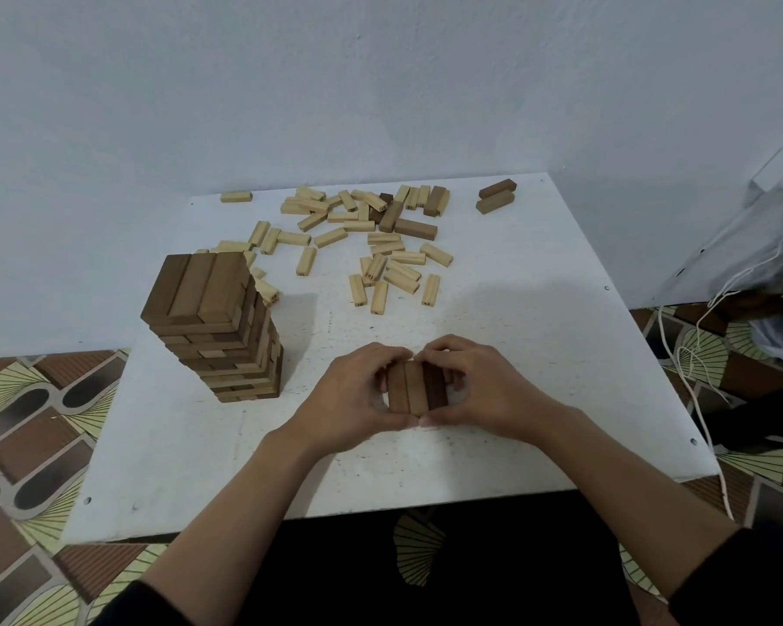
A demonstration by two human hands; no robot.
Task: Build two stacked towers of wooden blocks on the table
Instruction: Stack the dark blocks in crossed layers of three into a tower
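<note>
- Left hand [358, 390] and right hand [480, 390] cup a three-block row [417, 388] of dark wood from both sides. Fingers curl over its far ends and thumbs meet at the near ends. Both hands grip the row and hold nothing else.
- The row sits on the white bench [539, 336] near the front edge, well apart from the tall dark tower [218, 327] at left. The hands hide whether any layers lie beneath it.
- Loose pale blocks [380, 255] lie scattered toward the far edge, and two dark blocks [497, 197] sit near the far right corner.
- Judgement: this is the start of the second tower.
- Risk: an uneven squeeze could skew the row or leave gaps, so later layers would lean.
- Risk: a left-arm reach toward the pile could clip the tall tower, whose layers look slightly uneven.
</note>
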